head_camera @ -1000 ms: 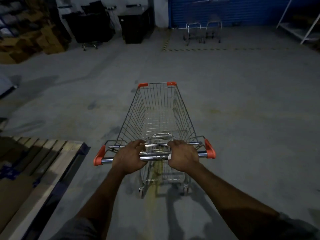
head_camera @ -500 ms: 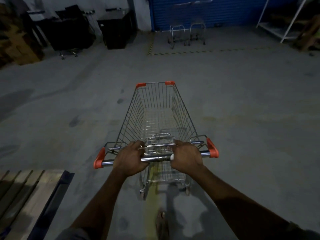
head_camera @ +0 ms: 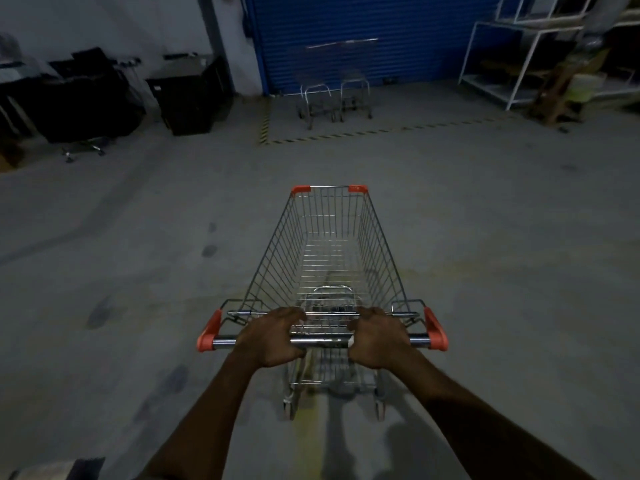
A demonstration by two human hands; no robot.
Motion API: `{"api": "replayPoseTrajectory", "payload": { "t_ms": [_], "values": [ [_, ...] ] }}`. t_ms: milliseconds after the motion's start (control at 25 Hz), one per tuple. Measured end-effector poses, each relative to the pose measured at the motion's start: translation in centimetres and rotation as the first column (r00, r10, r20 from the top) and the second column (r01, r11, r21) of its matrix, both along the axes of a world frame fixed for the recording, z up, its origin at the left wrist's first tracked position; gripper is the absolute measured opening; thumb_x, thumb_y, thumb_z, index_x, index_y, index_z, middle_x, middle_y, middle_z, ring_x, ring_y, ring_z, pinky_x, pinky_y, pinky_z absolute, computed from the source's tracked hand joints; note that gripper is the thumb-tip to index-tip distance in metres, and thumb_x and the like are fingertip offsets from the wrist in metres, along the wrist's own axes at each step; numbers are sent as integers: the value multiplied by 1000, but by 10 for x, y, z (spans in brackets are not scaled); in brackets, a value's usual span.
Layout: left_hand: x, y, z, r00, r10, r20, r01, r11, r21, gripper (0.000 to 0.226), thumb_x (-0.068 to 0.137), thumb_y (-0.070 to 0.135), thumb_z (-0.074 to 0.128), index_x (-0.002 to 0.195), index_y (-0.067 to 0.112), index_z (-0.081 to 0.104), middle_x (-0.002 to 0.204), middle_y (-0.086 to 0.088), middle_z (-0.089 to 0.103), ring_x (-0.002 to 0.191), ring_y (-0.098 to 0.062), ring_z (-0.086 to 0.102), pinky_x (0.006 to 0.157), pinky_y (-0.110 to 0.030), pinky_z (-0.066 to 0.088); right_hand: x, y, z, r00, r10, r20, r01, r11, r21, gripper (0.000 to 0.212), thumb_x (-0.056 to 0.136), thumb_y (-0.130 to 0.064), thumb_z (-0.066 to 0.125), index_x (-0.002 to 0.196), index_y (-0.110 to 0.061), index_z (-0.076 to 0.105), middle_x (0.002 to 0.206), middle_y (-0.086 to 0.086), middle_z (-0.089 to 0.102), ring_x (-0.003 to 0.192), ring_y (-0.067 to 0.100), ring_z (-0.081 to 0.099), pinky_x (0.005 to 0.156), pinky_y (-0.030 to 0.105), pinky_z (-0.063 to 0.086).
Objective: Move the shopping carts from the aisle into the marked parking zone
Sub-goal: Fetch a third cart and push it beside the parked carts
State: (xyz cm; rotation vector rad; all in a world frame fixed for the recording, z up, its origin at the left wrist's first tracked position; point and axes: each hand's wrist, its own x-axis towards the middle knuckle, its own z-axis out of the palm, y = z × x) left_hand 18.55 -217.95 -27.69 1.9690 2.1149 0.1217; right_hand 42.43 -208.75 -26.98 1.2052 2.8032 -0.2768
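Note:
An empty wire shopping cart (head_camera: 329, 244) with orange corner caps stands on the grey floor straight ahead of me. My left hand (head_camera: 268, 336) grips its chrome handle bar (head_camera: 320, 340) left of centre. My right hand (head_camera: 377, 336) grips the same bar right of centre. Far ahead, yellow-black striped tape (head_camera: 346, 135) marks a zone on the floor in front of a blue roller door (head_camera: 381, 39). Two more carts (head_camera: 334, 95) stand inside that zone, side by side against the door.
Black cabinets (head_camera: 190, 95) and a dark office chair (head_camera: 85, 109) stand at the back left. White metal shelving (head_camera: 512, 60) and wooden items fill the back right. A pallet corner (head_camera: 52, 469) shows at the bottom left. Open concrete floor lies between the cart and the tape.
The cart and I have rolled forward toward the blue door. The taped zone and parked carts look nearer, and the wooden pallet has slid out of view to the lower left.

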Motion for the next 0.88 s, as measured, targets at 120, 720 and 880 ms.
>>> {"api": "replayPoseTrajectory", "payload": {
  "t_ms": [120,720,880],
  "values": [
    [-22,62,-2,1000,-19,20,19,1000,11,77,70,57,72,141,40,47,153,13,46,137,-13,47,109,-30,40,-20,58,-1,999,-38,-10,38,999,-15,64,73,-54,53,127,-24,64,129,4,61,120,27,56,94,39,51],
    [-108,401,-1,1000,6,22,-6,1000,-14,95,67,68,68,153,42,35,158,14,41,141,-12,42,113,-33,39,-106,393,3,994,-92,-52,90,995,-44,62,77,-44,54,133,-19,56,133,6,59,123,30,55,97,41,48],
    [-130,489,-2,1000,13,25,-13,1000,16,93,68,68,68,152,43,36,157,17,40,142,-10,40,113,-30,37,-130,482,4,992,-114,-50,112,993,-43,68,70,-47,49,133,-22,58,131,3,60,122,28,56,97,41,49]
  ]
}}
